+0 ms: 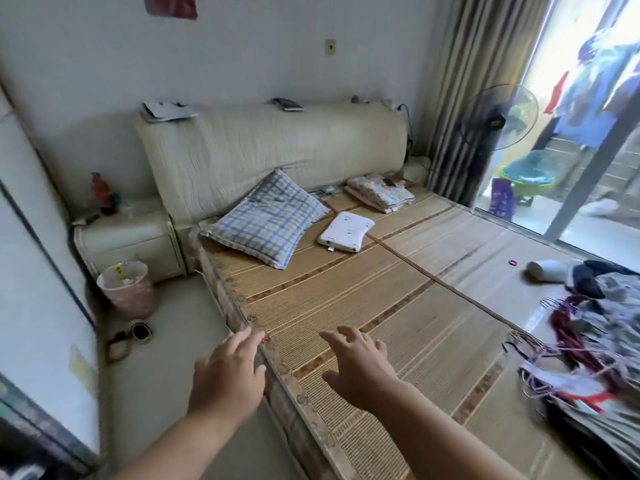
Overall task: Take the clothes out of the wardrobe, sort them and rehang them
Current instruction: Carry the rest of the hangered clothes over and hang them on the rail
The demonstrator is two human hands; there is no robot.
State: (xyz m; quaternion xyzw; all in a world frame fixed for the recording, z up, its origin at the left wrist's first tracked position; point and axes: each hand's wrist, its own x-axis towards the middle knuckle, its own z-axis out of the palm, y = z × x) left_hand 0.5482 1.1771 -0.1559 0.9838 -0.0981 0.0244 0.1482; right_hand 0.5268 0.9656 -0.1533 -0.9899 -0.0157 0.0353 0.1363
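Note:
A heap of clothes on wire hangers (588, 344) lies on the bed's bamboo mat (398, 306) at the right edge of the head view. My left hand (228, 375) is stretched forward over the bed's near-left edge, fingers relaxed and holding nothing. Over the mat, my right hand (360, 365) reaches out with its fingers spread and empty. Both hands are well to the left of the clothes heap. The pale wardrobe front (38, 306) runs along the left edge.
A checked pillow (266, 220), a small white pillow (346, 232) and folded bedding (381, 194) lie near the headboard. A pink waste bin (128, 289) and slippers (133, 336) stand on the floor beside a bedside cabinet (128, 240). A fan (502, 116) stands by the balcony door.

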